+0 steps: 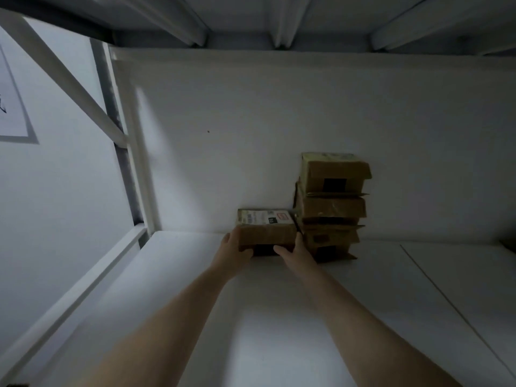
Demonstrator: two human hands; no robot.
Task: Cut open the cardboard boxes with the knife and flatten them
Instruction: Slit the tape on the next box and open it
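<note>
A small cardboard box (266, 227) with a white label on its top sits on the white shelf (279, 317) against the back wall. My left hand (234, 251) grips its left end. My right hand (296, 254) grips its right front corner, with a thin dark object, perhaps the knife (298, 224), sticking up beside the fingers. Right of this box stands a stack of several cardboard boxes (332, 205), some with loose flaps and dark tape. The light is dim.
A white back wall (279, 135) closes the shelf. A white metal frame post (131, 152) and diagonal brace (64, 76) stand at the left. Another shelf's underside (279, 20) hangs overhead. A seam (446, 300) runs across the shelf surface at the right.
</note>
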